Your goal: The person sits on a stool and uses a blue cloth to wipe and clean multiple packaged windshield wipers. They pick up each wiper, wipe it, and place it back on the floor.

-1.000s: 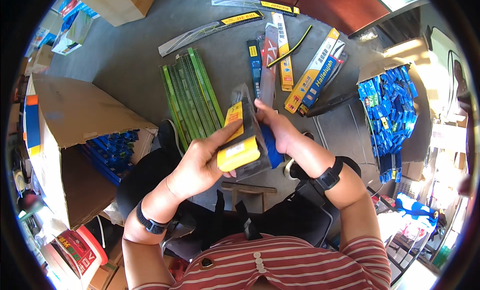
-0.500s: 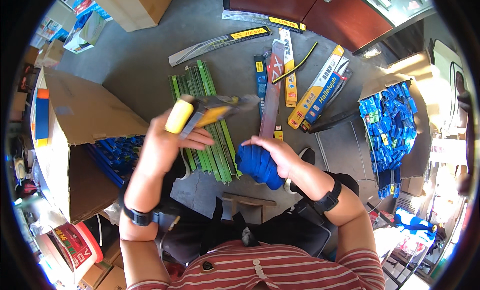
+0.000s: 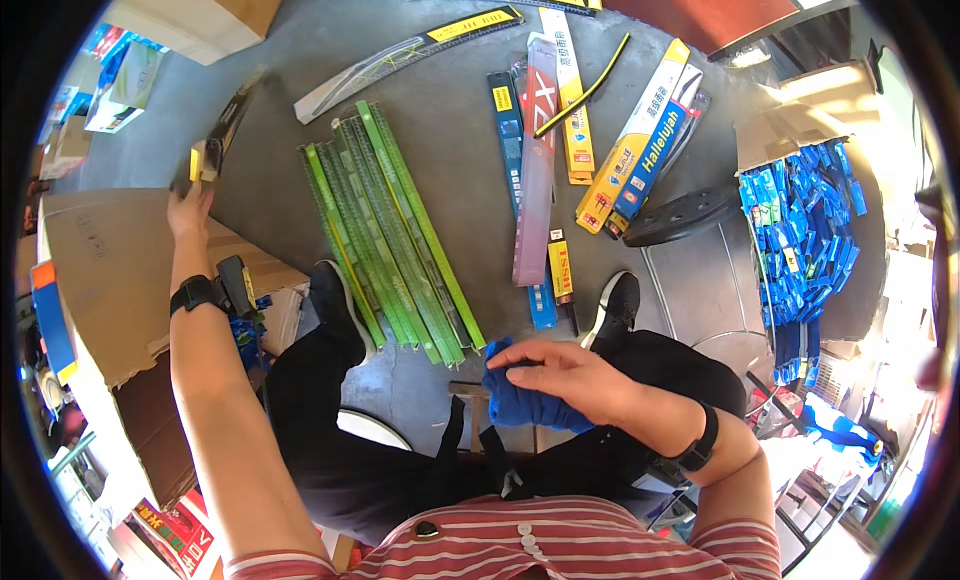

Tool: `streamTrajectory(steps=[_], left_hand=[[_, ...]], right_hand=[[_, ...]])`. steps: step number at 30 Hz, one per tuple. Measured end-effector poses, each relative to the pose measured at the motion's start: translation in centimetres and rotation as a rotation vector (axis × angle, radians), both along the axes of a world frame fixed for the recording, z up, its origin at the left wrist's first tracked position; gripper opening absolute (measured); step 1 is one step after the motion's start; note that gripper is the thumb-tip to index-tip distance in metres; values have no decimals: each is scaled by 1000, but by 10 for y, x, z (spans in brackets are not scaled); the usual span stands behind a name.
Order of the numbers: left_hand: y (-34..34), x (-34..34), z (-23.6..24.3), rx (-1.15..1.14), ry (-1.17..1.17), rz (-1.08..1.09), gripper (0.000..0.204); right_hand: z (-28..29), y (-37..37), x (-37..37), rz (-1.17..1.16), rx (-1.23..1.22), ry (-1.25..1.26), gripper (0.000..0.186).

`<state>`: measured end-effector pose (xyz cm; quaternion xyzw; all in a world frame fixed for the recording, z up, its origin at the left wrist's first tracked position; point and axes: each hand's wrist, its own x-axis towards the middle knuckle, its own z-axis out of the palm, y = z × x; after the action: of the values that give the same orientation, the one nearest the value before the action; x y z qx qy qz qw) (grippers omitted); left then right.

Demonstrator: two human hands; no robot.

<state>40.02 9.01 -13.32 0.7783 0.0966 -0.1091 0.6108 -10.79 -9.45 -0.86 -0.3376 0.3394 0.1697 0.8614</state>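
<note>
My left arm reaches out to the left above a cardboard carton (image 3: 95, 280), where my left hand (image 3: 188, 208) is closed on a long dark package with a yellow end (image 3: 215, 143), held away from me. My right hand (image 3: 570, 378) rests closed on a bundled blue cloth (image 3: 525, 405) between my knees. Long green strip packages (image 3: 385, 220) lie side by side on the floor in front of me. Beyond the cloth, assorted long wiper packages lie at angles: a pink one (image 3: 532, 200), yellow ones (image 3: 610, 190) and blue ones (image 3: 500, 110).
A carton packed with small blue packages (image 3: 795, 230) stands at the right, beside a black stool seat (image 3: 680, 215). Two long pale packages (image 3: 405, 60) lie farther forward. A red cabinet (image 3: 705, 5) and a brown box (image 3: 200, 10) stand at the back. My shoes (image 3: 620, 300) rest on the floor.
My left hand has carried the dark package from the middle out to the far left. My right hand has moved down toward me with the blue cloth.
</note>
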Motion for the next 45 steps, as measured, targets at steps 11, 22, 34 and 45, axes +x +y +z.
streamTrajectory(steps=[11, 22, 34, 45], left_hand=[[-148, -293, -192, 468, -116, -1159, 38], [-246, -468, -178, 88, 227, -1368, 52], [-278, -119, -180, 1356, -630, -1211, 32], [-223, 60, -231, 1284, -541, -857, 77]], right_hand=[[18, -24, -19, 173, -173, -30, 33], [27, -45, -66, 49, -251, -85, 37], [43, -121, -50, -357, -237, 295, 56], [1, -159, 37, -475, -194, 451, 42]])
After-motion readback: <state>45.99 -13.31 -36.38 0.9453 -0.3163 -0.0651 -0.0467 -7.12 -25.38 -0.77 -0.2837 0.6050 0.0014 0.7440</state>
